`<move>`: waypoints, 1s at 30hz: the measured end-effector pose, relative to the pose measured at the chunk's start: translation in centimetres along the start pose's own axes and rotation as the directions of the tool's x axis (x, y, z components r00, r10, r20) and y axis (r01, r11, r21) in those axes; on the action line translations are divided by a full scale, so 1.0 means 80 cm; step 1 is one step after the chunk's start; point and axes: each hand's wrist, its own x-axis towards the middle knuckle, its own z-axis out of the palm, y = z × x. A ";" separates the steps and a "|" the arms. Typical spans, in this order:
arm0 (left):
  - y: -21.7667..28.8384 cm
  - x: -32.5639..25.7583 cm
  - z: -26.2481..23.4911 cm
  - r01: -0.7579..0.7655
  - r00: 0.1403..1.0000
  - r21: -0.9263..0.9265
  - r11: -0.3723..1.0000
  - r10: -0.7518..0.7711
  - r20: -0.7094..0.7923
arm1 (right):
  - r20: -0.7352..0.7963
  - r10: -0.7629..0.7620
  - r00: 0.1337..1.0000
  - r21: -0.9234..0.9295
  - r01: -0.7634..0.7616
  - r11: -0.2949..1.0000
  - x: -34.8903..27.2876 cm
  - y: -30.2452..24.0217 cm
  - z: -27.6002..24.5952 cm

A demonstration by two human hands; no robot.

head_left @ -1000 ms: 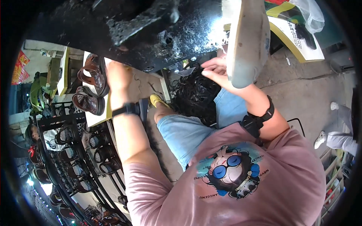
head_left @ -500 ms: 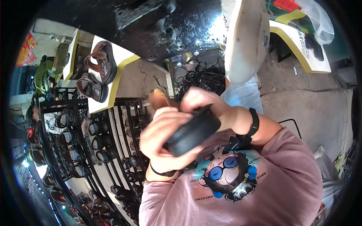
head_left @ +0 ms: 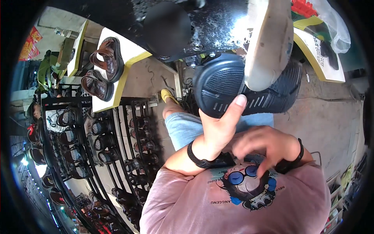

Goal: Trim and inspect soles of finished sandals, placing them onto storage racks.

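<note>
My left hand grips a black shoe sole with a ridged, patterned face turned up toward me. The thumb lies on its near edge; the fingers are hidden beneath. A smooth, pale, elongated form, like a shoe last, covers part of the sole. From this view I cannot tell whether the two touch. My right hand hovers before my shirt, near my left wrist. It is smeared by motion, with thumb and fingers apart and nothing visible between them.
A worn black machine surface spans the top. At left, brown sandals sit on a white, yellow-edged board, above a black rack of several sandals. Another white board with dark pieces stands at the upper right.
The black sole has moved up and right, away from my chest, and is turned flat. My right hand has let go of it and drawn back toward my shirt.
</note>
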 end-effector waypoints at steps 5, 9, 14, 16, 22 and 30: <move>-0.010 -0.005 -0.012 -0.009 0.999 -0.033 0.999 0.008 -0.050 | -0.768 0.224 0.600 0.600 0.552 0.579 -0.008 0.061 -0.025; -0.010 -0.002 -0.046 0.024 0.997 -0.185 0.982 -0.037 -0.072 | -0.790 0.248 0.561 0.564 0.504 0.654 -0.003 0.079 -0.042; 0.017 0.010 -0.100 -0.017 0.997 -0.245 0.969 -0.003 -0.082 | -0.589 0.231 0.774 0.698 0.344 0.628 0.039 0.063 -0.020; 0.020 0.023 -0.124 -0.042 0.998 -0.306 0.951 0.025 -0.060 | -0.605 0.215 0.766 0.715 0.405 0.570 0.057 0.065 -0.003; 0.093 0.058 -0.170 -0.190 0.979 -0.205 0.960 0.170 -0.112 | -0.519 0.267 0.812 0.826 0.396 0.401 0.121 0.049 0.045; 0.175 0.079 -0.108 -0.446 0.894 0.816 0.368 0.152 0.421 | -0.453 0.332 0.827 0.771 0.177 0.612 0.167 0.034 0.053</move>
